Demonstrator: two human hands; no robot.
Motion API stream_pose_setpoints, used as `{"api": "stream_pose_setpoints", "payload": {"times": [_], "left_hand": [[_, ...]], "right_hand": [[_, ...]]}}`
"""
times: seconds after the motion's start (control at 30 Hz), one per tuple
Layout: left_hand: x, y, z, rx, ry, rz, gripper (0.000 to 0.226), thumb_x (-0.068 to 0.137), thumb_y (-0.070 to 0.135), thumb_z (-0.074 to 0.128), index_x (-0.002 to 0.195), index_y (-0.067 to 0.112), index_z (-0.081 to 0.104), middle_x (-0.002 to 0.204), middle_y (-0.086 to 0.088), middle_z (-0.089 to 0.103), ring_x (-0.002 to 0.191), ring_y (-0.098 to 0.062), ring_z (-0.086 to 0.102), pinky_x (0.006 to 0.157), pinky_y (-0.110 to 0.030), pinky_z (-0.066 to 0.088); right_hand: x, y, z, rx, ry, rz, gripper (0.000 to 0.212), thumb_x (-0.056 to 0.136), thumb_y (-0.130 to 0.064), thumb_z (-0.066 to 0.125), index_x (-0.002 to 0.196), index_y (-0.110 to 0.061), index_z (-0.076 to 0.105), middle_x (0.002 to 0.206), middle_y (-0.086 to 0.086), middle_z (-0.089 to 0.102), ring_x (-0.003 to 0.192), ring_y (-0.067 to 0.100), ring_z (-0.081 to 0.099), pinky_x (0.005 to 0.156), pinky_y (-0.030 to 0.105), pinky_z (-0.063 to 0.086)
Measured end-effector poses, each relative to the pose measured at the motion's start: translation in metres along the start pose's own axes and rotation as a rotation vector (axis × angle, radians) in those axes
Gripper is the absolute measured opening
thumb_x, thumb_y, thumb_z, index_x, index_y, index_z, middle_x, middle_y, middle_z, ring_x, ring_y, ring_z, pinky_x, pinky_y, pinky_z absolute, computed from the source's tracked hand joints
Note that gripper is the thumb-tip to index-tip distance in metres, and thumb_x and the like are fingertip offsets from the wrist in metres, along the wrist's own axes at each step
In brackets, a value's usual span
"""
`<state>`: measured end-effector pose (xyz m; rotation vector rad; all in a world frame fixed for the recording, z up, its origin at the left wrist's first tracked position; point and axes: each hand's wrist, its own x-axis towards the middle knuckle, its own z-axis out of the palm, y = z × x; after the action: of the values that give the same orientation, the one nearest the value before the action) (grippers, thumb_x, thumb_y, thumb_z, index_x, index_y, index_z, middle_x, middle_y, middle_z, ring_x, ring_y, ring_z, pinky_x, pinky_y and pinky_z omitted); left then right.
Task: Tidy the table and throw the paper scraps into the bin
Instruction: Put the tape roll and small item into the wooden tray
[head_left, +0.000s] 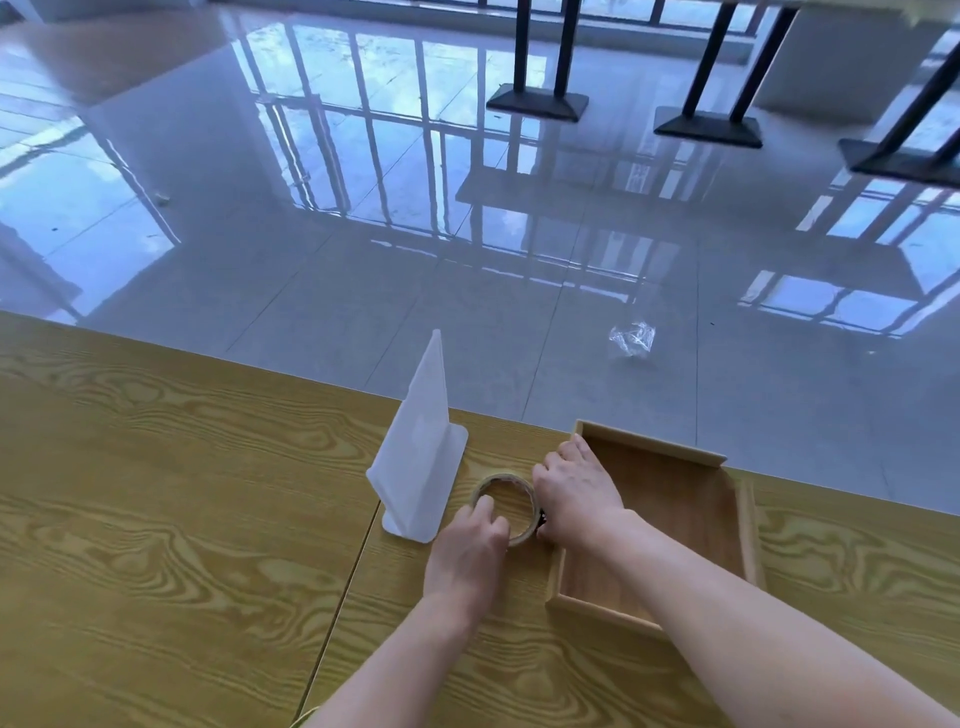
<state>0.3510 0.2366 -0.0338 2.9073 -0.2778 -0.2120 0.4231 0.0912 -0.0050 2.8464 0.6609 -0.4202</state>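
Glossy tile floor (322, 322) shows window reflections (389, 130) and black table legs (522, 47).

The white stand (421, 457) and wooden tray (748, 540) flank the tape roll (506, 512); tabletop (156, 493) leftward lies open.

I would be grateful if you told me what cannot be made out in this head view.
The bin and paper scraps: none inside the head view's edges.
The small dark thing beside the tape roll: covered by the right hand, unidentifiable.
The tape roll's near rim: hidden under the left hand.
The tray, left wall: partly behind the right hand and forearm.
The crumpled clear scrap on the floor: too small to identify.
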Motion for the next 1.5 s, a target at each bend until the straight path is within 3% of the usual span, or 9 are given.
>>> {"api": "stream_pose_setpoints", "payload": {"times": [0.13,0.37,0.47,0.57,0.9,1.0,1.1,1.33,1.5], "left_hand": [[0.006,0.001,0.002,0.020,-0.009,0.056,0.010,0.092,0.010,0.057,0.091,0.012,0.067,0.089,-0.004,0.058,0.081,-0.022,0.057,0.060,-0.032,0.050],[-0.001,0.012,-0.019,0.027,0.085,0.100,0.024,0.066,0.003,0.082,0.061,0.013,0.061,0.065,0.000,0.054,0.057,-0.018,0.049,0.038,-0.027,0.036],[-0.003,0.026,-0.028,-0.033,0.134,0.140,0.022,0.073,0.004,0.077,0.065,0.013,0.059,0.071,0.000,0.055,0.061,-0.018,0.049,0.041,-0.029,0.041],[-0.002,0.050,-0.033,-0.026,0.112,0.215,0.015,0.077,0.005,0.072,0.072,0.016,0.062,0.078,0.002,0.057,0.068,-0.018,0.051,0.046,-0.031,0.048],[0.026,0.115,-0.029,0.197,-0.022,0.425,0.025,0.042,0.007,0.084,0.048,0.019,0.062,0.055,0.003,0.055,0.049,-0.016,0.053,0.041,-0.023,0.044],[0.031,0.115,-0.016,0.232,-0.043,0.394,0.015,0.060,0.002,0.075,0.065,0.015,0.069,0.069,-0.002,0.061,0.065,-0.023,0.058,0.058,-0.032,0.046],[0.032,0.110,-0.003,0.237,-0.054,0.377,0.016,0.076,-0.005,0.061,0.081,0.009,0.068,0.084,-0.008,0.061,0.079,-0.029,0.056,0.071,-0.038,0.042],[0.031,0.128,0.001,0.228,-0.044,0.427,0.024,0.046,0.007,0.087,0.050,0.018,0.066,0.054,0.002,0.054,0.048,-0.017,0.051,0.045,-0.025,0.042],[0.024,0.124,0.006,0.078,0.024,0.365,0.012,0.066,0.017,0.080,0.067,0.022,0.069,0.069,0.004,0.061,0.061,-0.016,0.055,0.053,-0.027,0.048]], "right_hand": [[-0.001,-0.001,0.003,0.050,0.044,-0.032,0.040,0.077,-0.026,0.068,0.111,-0.008,0.060,0.114,0.015,0.061,0.115,0.033,0.051,0.121,0.044,0.021],[-0.029,0.024,0.000,0.336,0.284,0.054,0.044,0.070,-0.030,0.074,0.107,-0.010,0.058,0.107,0.007,0.060,0.099,0.025,0.054,0.097,0.034,0.046],[-0.057,0.046,0.006,0.481,0.367,0.161,0.061,0.069,-0.035,0.080,0.121,-0.010,0.058,0.116,0.003,0.061,0.108,0.023,0.055,0.099,0.029,0.046],[-0.086,0.068,0.018,0.515,0.320,0.261,0.079,0.072,-0.037,0.078,0.139,-0.007,0.048,0.132,0.004,0.056,0.122,0.022,0.050,0.106,0.027,0.038],[-0.126,0.104,0.042,0.514,0.203,0.274,0.075,0.076,-0.032,0.072,0.142,-0.013,0.043,0.137,0.002,0.050,0.126,0.020,0.045,0.107,0.023,0.034],[-0.121,0.107,0.045,0.521,0.166,0.260,0.076,0.077,-0.030,0.070,0.144,-0.012,0.040,0.139,0.002,0.048,0.130,0.018,0.042,0.112,0.024,0.028],[-0.115,0.110,0.049,0.543,0.148,0.272,0.074,0.077,-0.030,0.068,0.144,-0.013,0.040,0.138,0.002,0.049,0.127,0.021,0.044,0.109,0.026,0.035],[-0.102,0.118,0.047,0.612,0.220,0.316,0.079,0.073,-0.036,0.072,0.142,-0.017,0.040,0.135,0.001,0.053,0.122,0.021,0.049,0.100,0.028,0.042],[-0.090,0.118,0.041,0.638,0.224,0.310,0.080,0.073,-0.036,0.072,0.144,-0.017,0.039,0.136,0.001,0.052,0.125,0.021,0.047,0.100,0.028,0.041]]}}
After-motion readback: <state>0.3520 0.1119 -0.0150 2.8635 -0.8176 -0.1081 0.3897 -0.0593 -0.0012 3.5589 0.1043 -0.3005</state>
